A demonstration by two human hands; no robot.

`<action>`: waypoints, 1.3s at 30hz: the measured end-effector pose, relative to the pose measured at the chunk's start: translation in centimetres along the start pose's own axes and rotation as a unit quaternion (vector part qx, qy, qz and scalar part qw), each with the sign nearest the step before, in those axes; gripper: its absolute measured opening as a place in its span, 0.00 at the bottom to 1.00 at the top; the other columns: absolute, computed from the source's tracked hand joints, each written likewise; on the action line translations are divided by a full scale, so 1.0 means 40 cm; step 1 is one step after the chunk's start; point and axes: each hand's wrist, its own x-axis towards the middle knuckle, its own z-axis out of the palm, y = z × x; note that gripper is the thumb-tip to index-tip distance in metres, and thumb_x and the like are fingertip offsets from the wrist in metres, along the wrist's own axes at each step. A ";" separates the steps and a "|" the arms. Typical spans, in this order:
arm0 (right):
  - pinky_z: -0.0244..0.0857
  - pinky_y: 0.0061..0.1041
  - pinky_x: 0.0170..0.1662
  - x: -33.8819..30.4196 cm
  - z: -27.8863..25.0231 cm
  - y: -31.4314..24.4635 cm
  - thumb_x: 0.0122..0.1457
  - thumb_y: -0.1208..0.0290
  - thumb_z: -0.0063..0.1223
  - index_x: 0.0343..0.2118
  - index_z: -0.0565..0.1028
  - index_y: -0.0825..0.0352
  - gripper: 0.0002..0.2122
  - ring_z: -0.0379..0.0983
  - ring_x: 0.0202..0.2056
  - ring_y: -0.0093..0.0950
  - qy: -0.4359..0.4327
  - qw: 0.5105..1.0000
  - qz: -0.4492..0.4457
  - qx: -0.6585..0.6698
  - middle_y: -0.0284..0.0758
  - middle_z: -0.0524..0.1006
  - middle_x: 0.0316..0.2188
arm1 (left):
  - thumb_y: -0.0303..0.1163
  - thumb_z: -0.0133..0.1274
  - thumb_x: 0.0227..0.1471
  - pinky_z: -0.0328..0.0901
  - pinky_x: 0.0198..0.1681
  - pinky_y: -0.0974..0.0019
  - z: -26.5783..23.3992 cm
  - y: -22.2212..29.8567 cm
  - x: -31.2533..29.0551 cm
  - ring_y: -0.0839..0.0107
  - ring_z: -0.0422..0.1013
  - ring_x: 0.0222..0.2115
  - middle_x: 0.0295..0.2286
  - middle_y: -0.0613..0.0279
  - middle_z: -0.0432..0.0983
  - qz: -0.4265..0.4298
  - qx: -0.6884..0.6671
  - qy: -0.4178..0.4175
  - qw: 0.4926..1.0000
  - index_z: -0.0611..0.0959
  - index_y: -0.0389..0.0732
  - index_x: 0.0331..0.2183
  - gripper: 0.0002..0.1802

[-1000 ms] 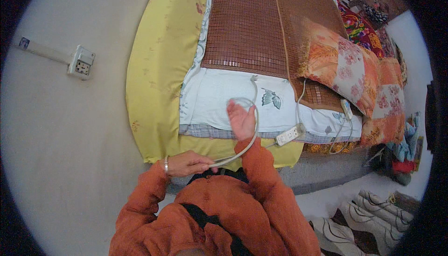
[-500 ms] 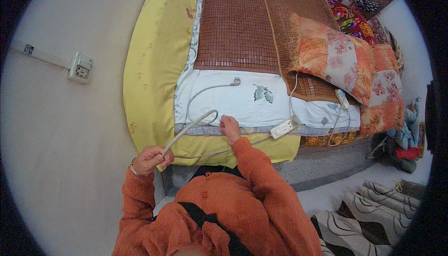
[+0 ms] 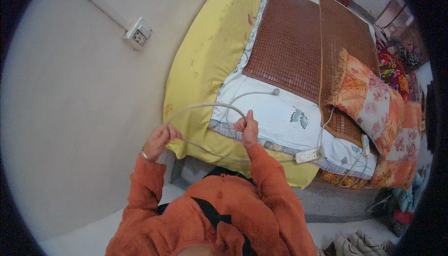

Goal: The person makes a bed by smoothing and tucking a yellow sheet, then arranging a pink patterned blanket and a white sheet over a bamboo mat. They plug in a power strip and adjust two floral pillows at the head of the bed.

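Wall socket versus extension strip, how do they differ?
The wall socket is fixed to the wall; the extension strip lies on the bed. The wall socket is squat, the extension strip longer and narrower. A plug appears fitted at the extension strip's right end; none shows in the wall socket. Both are whitish.

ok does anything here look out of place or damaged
Slightly: the plug lies loose on the sheet, away from the wall socket, and the power strip rests on the bed, an odd spot for electrics. The front pillow sits askew. No spill shows, nor damage to the held cable.
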 end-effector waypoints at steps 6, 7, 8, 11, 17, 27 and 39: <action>0.60 0.35 0.22 -0.025 0.160 -0.109 0.53 0.62 0.46 0.17 0.68 0.67 0.15 0.68 0.19 0.38 -0.017 0.751 -0.327 -0.574 0.38 0.68 0.13 | 0.36 0.50 0.46 0.51 0.53 0.57 -0.026 -0.132 -0.001 0.57 0.58 0.48 0.48 0.52 0.59 0.073 0.416 0.327 0.845 0.63 0.40 0.50 0.29; 0.60 0.36 0.23 -0.030 0.178 -0.103 0.53 0.62 0.45 0.18 0.68 0.67 0.14 0.68 0.20 0.39 -0.045 0.753 -0.335 -0.564 0.39 0.68 0.15 | 0.37 0.52 0.45 0.48 0.54 0.55 0.022 -0.072 0.020 0.56 0.56 0.50 0.51 0.51 0.54 0.117 0.478 0.295 0.819 0.60 0.41 0.52 0.33; 0.60 0.38 0.24 -0.031 0.200 -0.097 0.54 0.62 0.45 0.20 0.68 0.66 0.13 0.67 0.21 0.41 -0.075 0.754 -0.345 -0.553 0.40 0.69 0.17 | 0.39 0.53 0.44 0.45 0.56 0.53 0.067 -0.032 0.044 0.55 0.54 0.52 0.54 0.51 0.50 0.162 0.536 0.265 0.785 0.57 0.42 0.54 0.38; 0.60 0.38 0.24 -0.057 0.262 -0.071 0.54 0.60 0.44 0.22 0.69 0.64 0.12 0.68 0.22 0.40 -0.138 0.741 -0.335 -0.565 0.40 0.70 0.19 | 0.35 0.56 0.40 0.42 0.56 0.50 0.166 -0.002 0.098 0.57 0.60 0.45 0.45 0.56 0.63 0.175 0.576 0.105 0.791 0.67 0.43 0.49 0.32; 0.60 0.37 0.27 -0.020 0.121 -0.020 0.52 0.58 0.47 0.22 0.71 0.64 0.13 0.68 0.25 0.40 -0.242 0.746 -0.243 -0.571 0.38 0.71 0.20 | 0.32 0.53 0.41 0.48 0.52 0.47 0.123 -0.037 0.151 0.61 0.64 0.29 0.22 0.60 0.66 0.207 0.561 0.056 0.799 0.76 0.42 0.26 0.07; 0.57 0.34 0.46 0.036 -0.253 0.101 0.44 0.75 0.48 0.24 0.72 0.65 0.03 0.62 0.44 0.42 0.069 0.694 -0.287 -0.657 0.43 0.70 0.34 | 0.37 0.47 0.51 0.59 0.36 0.66 -0.029 0.025 0.100 0.66 0.62 0.24 0.21 0.60 0.65 0.199 0.438 0.293 0.826 0.73 0.37 0.24 0.12; 0.64 0.28 0.37 0.119 -0.155 0.003 0.49 0.80 0.41 0.34 0.71 0.67 0.09 0.68 0.33 0.27 0.139 0.904 -0.188 -0.358 0.37 0.70 0.30 | 0.35 0.42 0.53 0.61 0.30 0.68 -0.273 -0.154 0.019 0.70 0.67 0.25 0.23 0.59 0.71 0.046 0.429 0.434 0.791 0.76 0.37 0.27 0.12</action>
